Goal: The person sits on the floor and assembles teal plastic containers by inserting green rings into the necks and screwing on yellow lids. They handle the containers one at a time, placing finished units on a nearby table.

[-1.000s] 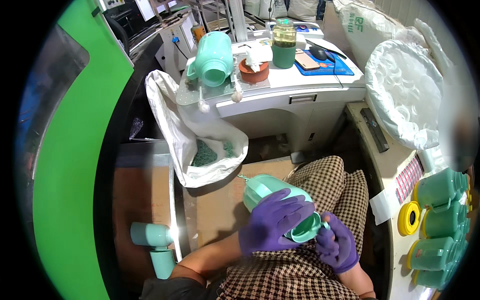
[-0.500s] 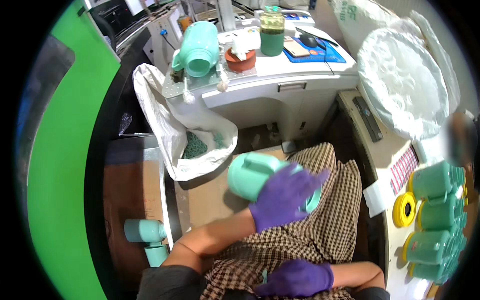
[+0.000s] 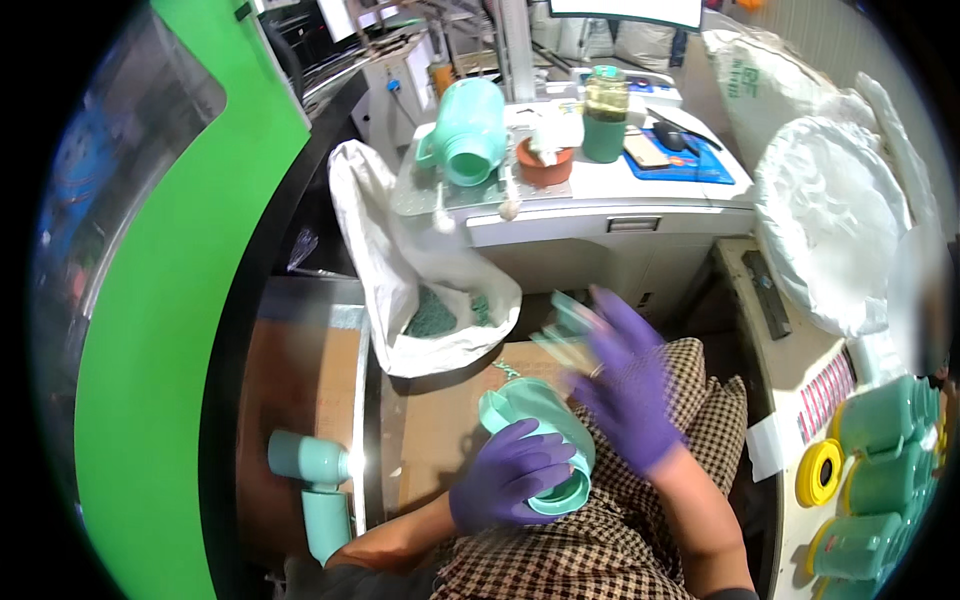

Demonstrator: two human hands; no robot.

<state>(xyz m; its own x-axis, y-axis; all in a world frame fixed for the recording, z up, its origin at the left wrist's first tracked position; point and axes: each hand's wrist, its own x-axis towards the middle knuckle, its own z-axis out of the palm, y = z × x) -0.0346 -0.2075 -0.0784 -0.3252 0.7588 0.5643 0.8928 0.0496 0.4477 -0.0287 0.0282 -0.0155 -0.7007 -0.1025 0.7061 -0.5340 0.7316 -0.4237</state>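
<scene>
A mint-green plastic kettle-shaped jug shell (image 3: 558, 420) lies tilted over my lap, its open mouth toward me. My left hand (image 3: 515, 475), in a purple glove, is wrapped round its side near the mouth. To the right of the jug my right hand (image 3: 630, 395), also gloved in purple, is raised and smeared by motion. A thin pale-green thing (image 3: 568, 335) shows at its fingers, too blurred to name exactly. Green plastic trimmings (image 3: 507, 371) lie on the cardboard just beyond the jug.
A white sack (image 3: 400, 345) holding green scraps stands ahead on the left. Two mint jug parts (image 3: 305, 457) lie in the carton at left. Another jug (image 3: 470, 130) rests on the white desk. At right are several green jugs (image 3: 875, 425), a yellow ring (image 3: 820, 473) and a lined tub (image 3: 830, 220).
The jug has turned so its mouth points toward me, and my left hand has moved down and back with it. My right hand has risen from my lap to beside the jug. The view has shifted.
</scene>
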